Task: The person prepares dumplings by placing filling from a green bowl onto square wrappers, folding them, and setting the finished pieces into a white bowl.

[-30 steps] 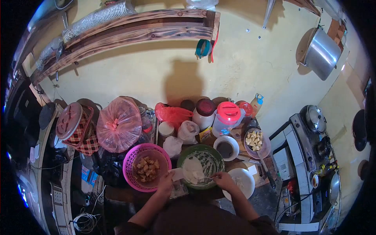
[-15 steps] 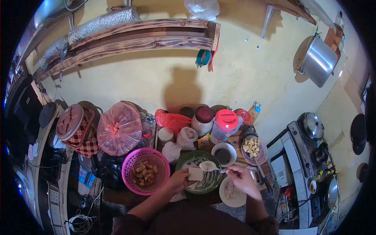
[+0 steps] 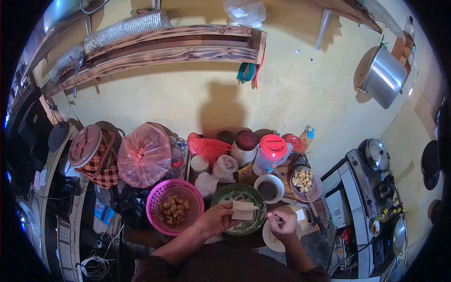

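I look down at the two hands over a crowded wooden counter. The left hand (image 3: 217,220) holds a pale square wrapper (image 3: 243,210), flat, pinched at its left edge between thumb and fingers. The wrapper hangs right over the green bowl (image 3: 224,197), which has some whitish paste in it.

The right hand (image 3: 282,222) is closed around the handle of a spoon (image 3: 264,212). The fingers are curled tight on it. The spoon is thin and long, and it lies almost flat, running from the right hand toward the left. Its tip is at the right edge of the wrapper, touching or very close; I cannot tell which. I also cannot see if there is anything on the spoon.

So the wrapper lies to the left of the right fingers and a bit higher in the picture, just past the end of the spoon. The left hand is the nearer one, as it holds the wrapper already.

Under the right hand sits a white plate (image 3: 268,236). Left of the green bowl is a pink basket (image 3: 155,203) with brown fried pieces in it. Behind are a white bowl (image 3: 270,188) with something dark inside, a clear bowl of yellow chunks (image 3: 303,179), and a jug with a red lid (image 3: 272,148).
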The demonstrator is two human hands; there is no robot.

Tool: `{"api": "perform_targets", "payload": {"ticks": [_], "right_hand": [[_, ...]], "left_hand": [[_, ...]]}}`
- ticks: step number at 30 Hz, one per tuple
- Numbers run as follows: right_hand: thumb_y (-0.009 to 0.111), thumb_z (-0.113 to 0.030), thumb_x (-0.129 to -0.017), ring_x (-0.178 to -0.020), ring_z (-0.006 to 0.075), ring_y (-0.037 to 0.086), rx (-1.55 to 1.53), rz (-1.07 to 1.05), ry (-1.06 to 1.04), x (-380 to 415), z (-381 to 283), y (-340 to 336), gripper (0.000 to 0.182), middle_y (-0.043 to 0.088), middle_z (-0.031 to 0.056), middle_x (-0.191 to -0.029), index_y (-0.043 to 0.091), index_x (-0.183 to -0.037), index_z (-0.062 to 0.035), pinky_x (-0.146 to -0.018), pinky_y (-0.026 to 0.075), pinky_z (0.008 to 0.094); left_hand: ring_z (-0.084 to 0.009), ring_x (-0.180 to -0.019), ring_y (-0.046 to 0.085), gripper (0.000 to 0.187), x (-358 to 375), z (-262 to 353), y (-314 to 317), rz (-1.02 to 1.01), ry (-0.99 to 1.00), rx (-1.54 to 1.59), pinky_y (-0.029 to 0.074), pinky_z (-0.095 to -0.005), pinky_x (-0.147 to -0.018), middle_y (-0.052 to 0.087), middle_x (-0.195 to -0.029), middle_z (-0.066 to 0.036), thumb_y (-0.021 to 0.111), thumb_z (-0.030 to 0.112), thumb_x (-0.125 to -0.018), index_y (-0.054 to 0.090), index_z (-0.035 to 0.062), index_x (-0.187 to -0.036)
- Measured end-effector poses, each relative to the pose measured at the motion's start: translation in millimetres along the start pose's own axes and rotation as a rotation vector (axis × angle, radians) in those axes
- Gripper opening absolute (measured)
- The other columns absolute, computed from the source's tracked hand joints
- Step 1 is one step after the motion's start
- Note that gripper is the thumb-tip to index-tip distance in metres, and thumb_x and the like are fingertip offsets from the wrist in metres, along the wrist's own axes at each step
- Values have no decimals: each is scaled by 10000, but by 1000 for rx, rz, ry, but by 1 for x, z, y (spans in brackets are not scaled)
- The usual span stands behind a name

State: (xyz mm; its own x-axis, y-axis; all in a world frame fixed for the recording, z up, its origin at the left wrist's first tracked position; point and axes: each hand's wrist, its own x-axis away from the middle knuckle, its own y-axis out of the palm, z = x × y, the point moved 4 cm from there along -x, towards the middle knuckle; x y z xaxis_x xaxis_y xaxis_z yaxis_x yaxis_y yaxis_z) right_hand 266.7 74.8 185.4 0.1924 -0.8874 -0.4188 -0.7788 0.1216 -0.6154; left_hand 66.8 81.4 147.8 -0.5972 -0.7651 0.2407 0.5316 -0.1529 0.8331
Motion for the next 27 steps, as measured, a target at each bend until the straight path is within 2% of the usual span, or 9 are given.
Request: {"api": "perform_targets", "payload": {"ticks": [1,3,12,16,21,25,27], "right_hand": [[624,-83,-747,-476,200,530,-1,-1,-2,2,1,2,102,540,107,-571,596,-685,-8,-454,390,277],[625,-57,-718,-490,255,537,-3,109,-109,6,-2,2,105,522,121,-562,563,-649,-6,-461,402,307],[627,-70,-707,-532,274,574,-69,144,-306,16,16,0,89,578,121,-608,588,-674,2,-490,442,329],[630,-73,-707,-534,269,579,-50,81,-278,17,19,-6,90,576,123,-607,586,-668,-4,-491,444,330],[633,-90,-713,-522,269,567,12,69,-343,15,23,-14,101,574,122,-609,579,-671,-15,-492,444,341],[628,-89,-720,-530,275,561,4,117,-303,14,28,-18,94,569,118,-602,583,-673,-21,-495,444,354],[621,-78,-728,-541,280,560,116,151,-305,15,34,-18,90,564,120,-596,585,-665,-25,-502,441,347]], "left_hand": [[-291,-1173,453,410,2,1,4,-2,-1,2,365,-383,-1025,416,-1283,-196,380,38,-901,306,-55,-1293],[-292,-1170,456,418,7,4,8,-20,-4,18,372,-381,-1020,416,-1282,-196,381,34,-899,299,-56,-1298],[-287,-1153,475,444,15,2,9,-20,-64,29,412,-358,-982,420,-1281,-192,383,25,-888,291,-44,-1317],[-280,-1148,481,440,16,1,7,-34,-82,51,419,-344,-975,424,-1280,-191,371,22,-892,290,-42,-1319],[-278,-1145,483,430,13,-3,-6,-3,-87,28,419,-340,-974,431,-1274,-192,362,20,-895,297,-40,-1316],[-282,-1145,482,422,13,-6,-19,67,-57,-7,417,-355,-977,438,-1267,-188,360,24,-899,305,-27,-1314],[-284,-1147,480,414,13,-7,-23,95,-19,-16,416,-373,-977,437,-1270,-184,358,27,-902,311,-24,-1310]]}}
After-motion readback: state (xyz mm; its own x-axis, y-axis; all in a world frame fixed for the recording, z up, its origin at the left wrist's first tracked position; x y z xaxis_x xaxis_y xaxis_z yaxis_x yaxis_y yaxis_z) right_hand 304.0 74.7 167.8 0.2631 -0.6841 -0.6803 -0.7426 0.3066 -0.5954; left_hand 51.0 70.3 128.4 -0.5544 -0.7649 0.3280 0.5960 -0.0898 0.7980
